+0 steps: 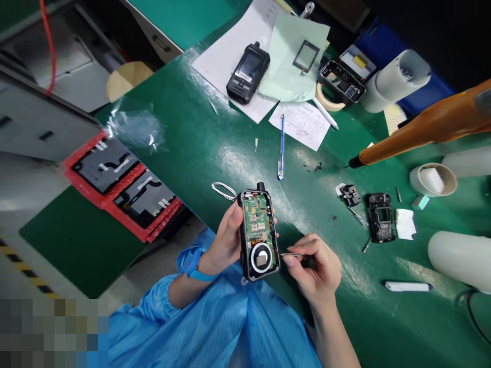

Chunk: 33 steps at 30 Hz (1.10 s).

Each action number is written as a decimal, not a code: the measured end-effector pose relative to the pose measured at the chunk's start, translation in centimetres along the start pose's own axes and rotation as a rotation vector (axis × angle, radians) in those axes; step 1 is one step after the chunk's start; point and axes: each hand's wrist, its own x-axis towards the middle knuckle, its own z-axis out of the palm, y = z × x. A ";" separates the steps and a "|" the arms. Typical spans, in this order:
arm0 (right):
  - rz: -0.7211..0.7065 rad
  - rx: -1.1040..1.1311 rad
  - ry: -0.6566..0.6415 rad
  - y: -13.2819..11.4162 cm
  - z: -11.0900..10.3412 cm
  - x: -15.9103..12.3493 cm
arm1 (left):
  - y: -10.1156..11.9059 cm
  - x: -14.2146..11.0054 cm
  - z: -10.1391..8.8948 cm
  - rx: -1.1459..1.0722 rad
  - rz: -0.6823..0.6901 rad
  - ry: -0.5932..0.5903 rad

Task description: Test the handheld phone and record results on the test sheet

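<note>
My left hand [229, 232] is wrapped round an opened handheld radio [256, 217], holding it upright with its insides facing me. A green circuit board shows in its black case, with a round white-rimmed speaker [261, 257] at the bottom. Between the fingertips of my right hand [316, 266] is a thin metal tool [290, 254]; its tip is at the case's lower right edge. Its handle is mostly hidden by the fingers, so its exact kind does not show. A coiled white wire [223, 191] lies beside the radio's upper left.
A closed radio [248, 73] lies on papers at the back. A blue pen [281, 147] is mid-table. An orange electric screwdriver [414, 128] juts in from the right, above loose black radio parts [380, 217]. Red bubble-wrapped panels [123, 179] sit at the left.
</note>
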 end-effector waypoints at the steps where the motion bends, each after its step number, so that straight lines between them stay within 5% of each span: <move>1: 0.000 0.000 -0.004 0.0 0.0 0.0 | 0.0 0.0 0.0 -0.005 0.001 -0.003; 33: 0.005 0.008 -0.001 0.0 0.0 -0.1 | 0.2 0.0 0.6 0.004 0.000 -0.018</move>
